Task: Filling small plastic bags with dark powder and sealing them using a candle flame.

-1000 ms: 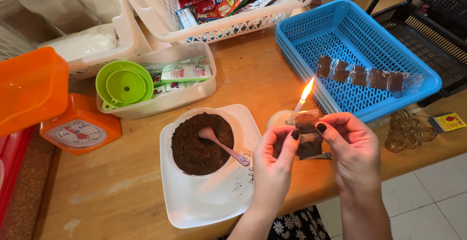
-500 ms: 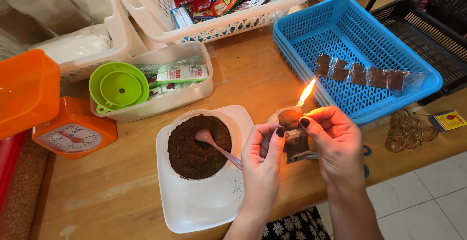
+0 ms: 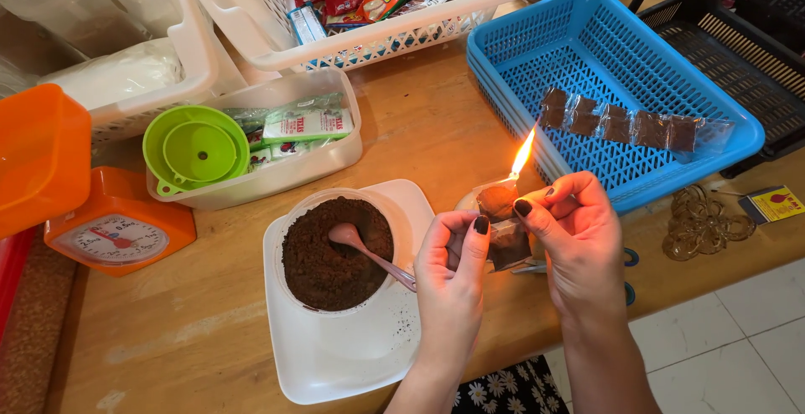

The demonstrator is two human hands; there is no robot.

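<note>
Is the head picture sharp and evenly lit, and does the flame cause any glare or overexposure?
Head view: soft, even daylight with only faint shadows. The flame is blown out to white at its core but casts no wide glare. Both hands, left hand and right hand, and the small sachet between them look sharp. Basket edges bend slightly near the frame corners.

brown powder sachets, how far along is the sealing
Done: a row of filled small sachets lies in the blue basket. In hand: the left hand and right hand pinch one more sachet, its top edge at the candle flame. Left: the tub of brown powder looks nearly full, pink spoon resting in it, so probably many sachets remain.
</note>
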